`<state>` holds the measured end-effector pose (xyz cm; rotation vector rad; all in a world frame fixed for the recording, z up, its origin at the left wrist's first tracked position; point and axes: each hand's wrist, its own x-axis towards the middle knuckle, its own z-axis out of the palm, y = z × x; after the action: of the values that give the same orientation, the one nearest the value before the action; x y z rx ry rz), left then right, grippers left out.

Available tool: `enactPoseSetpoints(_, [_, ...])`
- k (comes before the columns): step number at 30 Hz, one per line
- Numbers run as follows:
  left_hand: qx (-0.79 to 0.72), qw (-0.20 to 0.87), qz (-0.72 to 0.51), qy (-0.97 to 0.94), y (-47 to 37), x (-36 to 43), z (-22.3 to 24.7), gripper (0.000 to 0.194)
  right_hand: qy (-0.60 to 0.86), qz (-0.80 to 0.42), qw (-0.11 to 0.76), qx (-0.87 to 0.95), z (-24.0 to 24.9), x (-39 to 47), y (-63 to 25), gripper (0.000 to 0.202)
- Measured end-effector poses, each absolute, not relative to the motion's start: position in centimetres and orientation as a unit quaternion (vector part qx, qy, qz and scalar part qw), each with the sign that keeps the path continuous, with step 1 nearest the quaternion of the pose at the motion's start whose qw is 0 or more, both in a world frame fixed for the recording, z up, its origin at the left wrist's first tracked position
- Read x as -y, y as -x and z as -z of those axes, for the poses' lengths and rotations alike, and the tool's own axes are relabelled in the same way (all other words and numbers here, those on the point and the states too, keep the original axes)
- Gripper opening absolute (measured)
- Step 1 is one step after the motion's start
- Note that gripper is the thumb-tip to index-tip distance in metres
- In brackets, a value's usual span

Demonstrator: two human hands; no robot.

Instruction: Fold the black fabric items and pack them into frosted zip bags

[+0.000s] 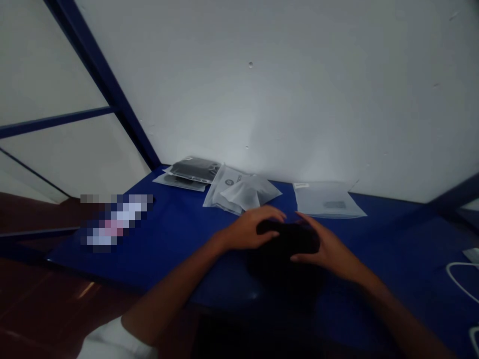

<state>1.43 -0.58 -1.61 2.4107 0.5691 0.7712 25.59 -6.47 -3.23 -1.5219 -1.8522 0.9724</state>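
Note:
A dark black bundle [286, 264], cloth-like in outline, sits at the front of the blue table; the low light hides its details. My left hand [254, 228] curls over its upper left side, thumb and fingers closed on it. On the right, my right hand [327, 249] grips the same bundle, with the thumb in front and the fingers behind. Just beyond my left hand lie crumpled, frosted plastic bags [243, 189] with printed lettering. Behind my right hand a flat frosted bag [325, 199] with a small white label lies near the wall.
Dark packets in clear bags [194, 169] are stacked at the back left of the blue table [179, 239]. A pixelated patch [119, 222] covers something on the left. A white cable [458, 284] loops at the right edge. A pale wall [262, 99] rises behind.

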Motion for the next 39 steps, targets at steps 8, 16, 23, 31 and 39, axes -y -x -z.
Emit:
enactPoseSetpoints(8, [-0.583, -0.019, -0.317, -0.748, 2.2, -3.5, 2.2, 0.049, 0.524, -0.516, 0.284, 0.615, 2.1, 6.3, -26.2, 0.070])
enactPoseSetpoints(16, [-0.540, 0.177, -0.379, -0.731, 3.0, -4.3, 2.6, 0.058, 0.470, -0.500, 0.271, 0.675, 2.1, 6.7, -26.7, 0.068])
enactPoseSetpoints(23, [-0.342, 0.277, -0.463, -0.769, 2.4, -3.3, 1.3, 0.029, 0.541, -0.411, 0.550, 0.486, 1.5, 5.7, -28.6, 0.060])
enactPoseSetpoints(31, [-0.250, 0.236, -0.370, -0.863, 1.5, -1.4, 0.6, 0.031, 0.492, -0.322, 0.748, 0.307, 0.4, 4.2, -30.5, 0.054])
enactPoseSetpoints(39, [-0.409, -0.090, -0.667, -0.616, 2.6, -1.8, -0.3, 0.023, 0.487, -0.214, 0.813, 0.235, 0.3, 3.6, -32.7, 0.053])
